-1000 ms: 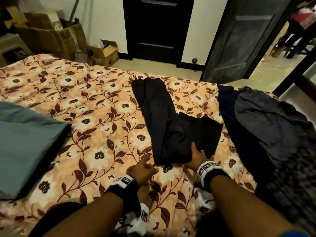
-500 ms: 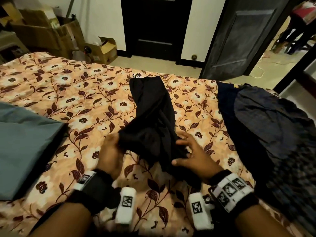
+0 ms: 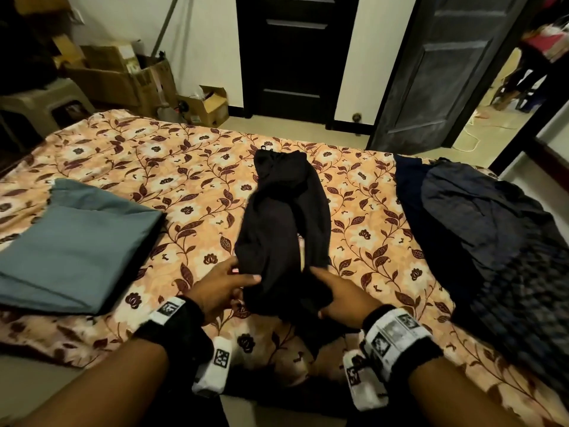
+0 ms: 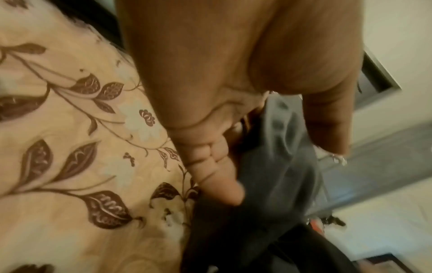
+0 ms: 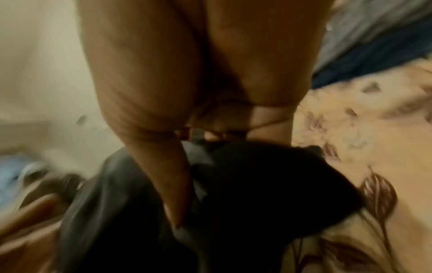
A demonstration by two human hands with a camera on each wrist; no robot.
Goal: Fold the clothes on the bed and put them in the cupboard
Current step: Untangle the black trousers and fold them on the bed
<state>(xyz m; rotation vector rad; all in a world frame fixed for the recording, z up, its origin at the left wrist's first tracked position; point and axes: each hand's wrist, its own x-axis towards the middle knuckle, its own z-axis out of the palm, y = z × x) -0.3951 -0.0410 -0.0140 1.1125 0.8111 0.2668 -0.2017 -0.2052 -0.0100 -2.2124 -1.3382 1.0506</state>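
Mostly hidden: both hands' fingers under bunched black garment.

The head view looks forward and down across the floral orange bedspread. Both wrist views sit very near, sharing the crumpled black cloth garment with it.

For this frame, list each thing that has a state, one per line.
Black garment: partly folded, near end lifted off the bed.
Left hand: grip on the garment's near left edge.
Right hand: grip on its near right edge.
Grey-blue cloth: folded flat.
Dark heap of clothes: unfolded.
Grey panelled door: open.
Black door: shut.
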